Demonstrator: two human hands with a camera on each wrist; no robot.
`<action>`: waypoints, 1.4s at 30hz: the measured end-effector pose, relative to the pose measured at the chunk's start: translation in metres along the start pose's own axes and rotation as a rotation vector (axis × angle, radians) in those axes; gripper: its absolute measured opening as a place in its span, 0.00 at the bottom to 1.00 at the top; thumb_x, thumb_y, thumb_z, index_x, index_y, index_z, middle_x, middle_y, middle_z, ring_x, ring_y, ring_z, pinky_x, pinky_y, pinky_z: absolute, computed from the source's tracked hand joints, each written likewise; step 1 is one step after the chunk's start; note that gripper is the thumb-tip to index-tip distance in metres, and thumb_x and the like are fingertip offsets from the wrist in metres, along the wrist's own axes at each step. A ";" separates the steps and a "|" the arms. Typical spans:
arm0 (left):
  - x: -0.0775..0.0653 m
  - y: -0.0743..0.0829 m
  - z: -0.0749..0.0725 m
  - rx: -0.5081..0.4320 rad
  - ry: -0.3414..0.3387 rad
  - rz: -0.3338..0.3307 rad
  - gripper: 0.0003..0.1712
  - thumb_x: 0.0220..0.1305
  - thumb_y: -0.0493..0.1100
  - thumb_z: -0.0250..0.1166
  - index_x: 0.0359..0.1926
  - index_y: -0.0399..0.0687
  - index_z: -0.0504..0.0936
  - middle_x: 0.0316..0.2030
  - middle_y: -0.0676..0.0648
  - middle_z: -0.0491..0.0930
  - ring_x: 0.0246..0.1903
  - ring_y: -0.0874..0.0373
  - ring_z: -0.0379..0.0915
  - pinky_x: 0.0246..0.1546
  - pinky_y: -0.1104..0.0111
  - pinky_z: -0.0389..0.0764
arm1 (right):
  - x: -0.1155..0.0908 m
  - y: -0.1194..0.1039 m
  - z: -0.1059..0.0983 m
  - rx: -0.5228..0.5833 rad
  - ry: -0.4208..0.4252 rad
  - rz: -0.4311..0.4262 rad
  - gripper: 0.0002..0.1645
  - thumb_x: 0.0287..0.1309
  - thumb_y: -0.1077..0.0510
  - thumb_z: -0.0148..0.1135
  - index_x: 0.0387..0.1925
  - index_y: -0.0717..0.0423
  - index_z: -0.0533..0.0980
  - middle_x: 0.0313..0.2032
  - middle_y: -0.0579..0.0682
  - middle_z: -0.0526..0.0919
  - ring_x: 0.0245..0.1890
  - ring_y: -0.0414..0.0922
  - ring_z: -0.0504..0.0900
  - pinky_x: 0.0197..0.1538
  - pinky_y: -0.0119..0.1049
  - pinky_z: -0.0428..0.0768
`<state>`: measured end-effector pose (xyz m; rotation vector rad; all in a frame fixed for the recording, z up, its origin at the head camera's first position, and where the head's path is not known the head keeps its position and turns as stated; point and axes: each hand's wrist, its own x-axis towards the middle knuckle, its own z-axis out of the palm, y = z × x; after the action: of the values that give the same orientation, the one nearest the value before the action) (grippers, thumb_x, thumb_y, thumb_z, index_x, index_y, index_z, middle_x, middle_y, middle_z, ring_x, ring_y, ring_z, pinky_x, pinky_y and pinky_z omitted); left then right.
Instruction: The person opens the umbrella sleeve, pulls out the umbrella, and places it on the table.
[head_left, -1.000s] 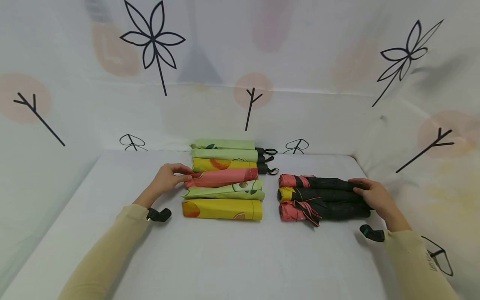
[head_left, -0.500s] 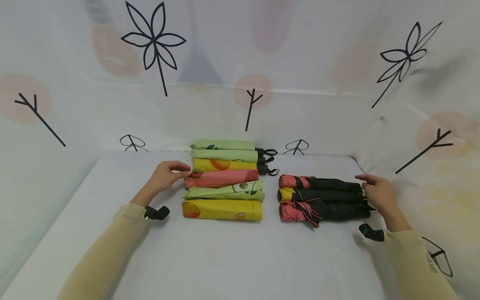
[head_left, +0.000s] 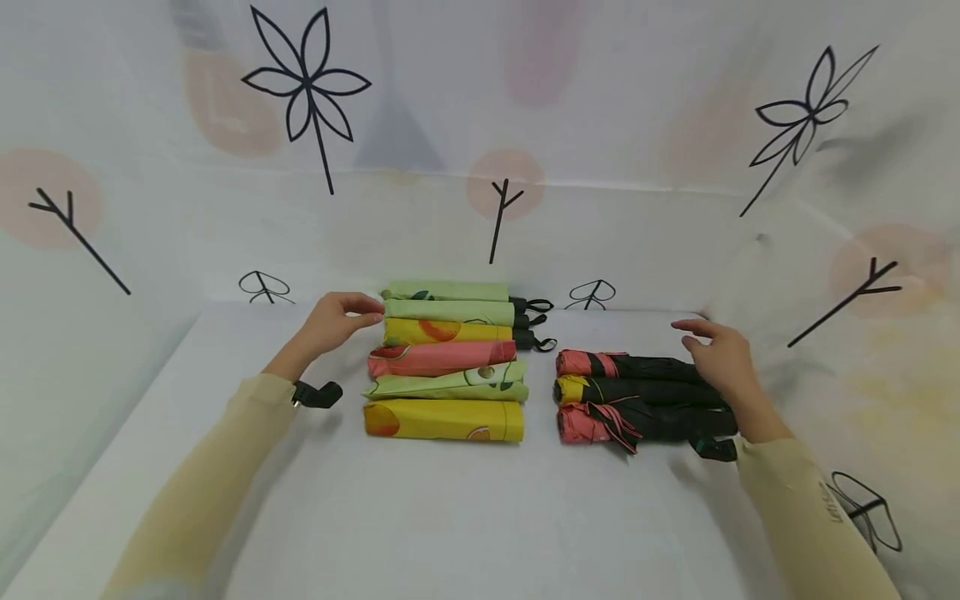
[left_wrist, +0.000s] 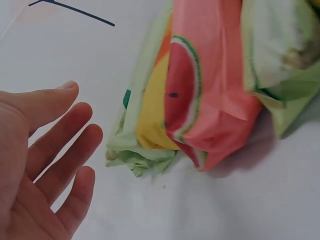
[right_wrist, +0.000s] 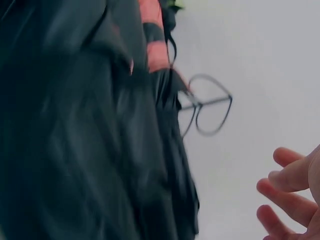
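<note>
Umbrellas, folded, in two rows on the white worktop [head_left: 450, 517], long axes left-to-right: bright row [head_left: 446, 358] just right of the spread, empty left hand [head_left: 330, 323], black row [head_left: 645, 396] under the hovering, loose-fingered, empty right hand [head_left: 716, 354]; printed backdrop [head_left: 480, 125] behind.

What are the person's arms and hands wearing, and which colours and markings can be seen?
Both arms wear long pale yellow sleeves. The right sleeve carries a small line of dark lettering near the cuff, too small to read. The left sleeve shows no marking. A small black device sits at the left wrist and another black device at the right wrist. The left hand and right hand are bare.
</note>
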<state>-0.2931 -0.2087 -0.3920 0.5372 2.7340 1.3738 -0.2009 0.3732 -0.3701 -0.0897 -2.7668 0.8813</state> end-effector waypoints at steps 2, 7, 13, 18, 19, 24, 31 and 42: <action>0.006 0.003 -0.001 0.006 -0.011 0.005 0.16 0.69 0.44 0.66 0.53 0.41 0.84 0.50 0.42 0.83 0.55 0.46 0.74 0.54 0.49 0.75 | 0.004 -0.007 0.007 0.021 0.022 -0.035 0.18 0.71 0.62 0.52 0.57 0.64 0.78 0.57 0.72 0.75 0.49 0.66 0.74 0.31 0.45 0.69; 0.017 0.007 0.002 0.032 -0.040 0.003 0.16 0.70 0.44 0.65 0.53 0.41 0.84 0.51 0.41 0.82 0.55 0.44 0.74 0.54 0.49 0.75 | 0.014 -0.022 0.030 0.073 0.018 -0.062 0.18 0.71 0.63 0.53 0.57 0.64 0.78 0.57 0.71 0.75 0.56 0.67 0.73 0.51 0.61 0.72; 0.028 0.006 0.011 0.026 -0.067 -0.025 0.15 0.70 0.44 0.65 0.52 0.41 0.85 0.49 0.41 0.83 0.52 0.45 0.76 0.55 0.50 0.75 | 0.027 -0.046 0.066 0.163 -0.061 -0.053 0.18 0.71 0.63 0.53 0.59 0.62 0.78 0.59 0.68 0.76 0.61 0.64 0.71 0.58 0.62 0.70; 0.035 0.006 0.020 0.019 -0.123 -0.013 0.15 0.69 0.43 0.65 0.53 0.41 0.84 0.49 0.41 0.83 0.51 0.45 0.77 0.54 0.50 0.75 | 0.034 -0.070 0.090 0.236 -0.142 -0.052 0.19 0.72 0.63 0.53 0.60 0.61 0.77 0.60 0.65 0.76 0.63 0.61 0.70 0.61 0.61 0.69; 0.036 0.006 0.021 0.022 -0.129 -0.010 0.16 0.69 0.43 0.65 0.53 0.41 0.84 0.49 0.41 0.83 0.51 0.44 0.77 0.54 0.50 0.75 | 0.035 -0.075 0.095 0.249 -0.156 -0.051 0.19 0.72 0.63 0.53 0.60 0.61 0.77 0.60 0.64 0.76 0.63 0.61 0.70 0.62 0.60 0.69; 0.039 0.008 0.027 0.071 -0.160 0.008 0.16 0.68 0.42 0.67 0.53 0.41 0.84 0.48 0.42 0.82 0.50 0.45 0.76 0.54 0.50 0.75 | 0.037 -0.096 0.117 0.275 -0.218 -0.046 0.19 0.72 0.63 0.54 0.60 0.60 0.77 0.60 0.61 0.76 0.62 0.59 0.72 0.62 0.57 0.70; 0.037 0.011 0.033 0.113 -0.169 -0.037 0.17 0.64 0.40 0.70 0.53 0.42 0.85 0.50 0.41 0.80 0.52 0.44 0.74 0.54 0.50 0.74 | 0.039 -0.111 0.144 0.288 -0.270 -0.056 0.18 0.69 0.63 0.57 0.58 0.56 0.79 0.58 0.58 0.79 0.59 0.56 0.75 0.60 0.53 0.74; 0.034 0.007 0.037 0.154 -0.157 -0.080 0.14 0.64 0.41 0.70 0.50 0.44 0.87 0.50 0.42 0.81 0.49 0.46 0.74 0.48 0.53 0.76 | 0.041 -0.114 0.155 0.296 -0.352 -0.045 0.20 0.66 0.62 0.62 0.59 0.54 0.79 0.61 0.58 0.77 0.61 0.56 0.74 0.62 0.54 0.71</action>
<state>-0.3164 -0.1650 -0.4045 0.5135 2.7147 1.0625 -0.2763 0.1980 -0.4184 0.1968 -2.8921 1.3997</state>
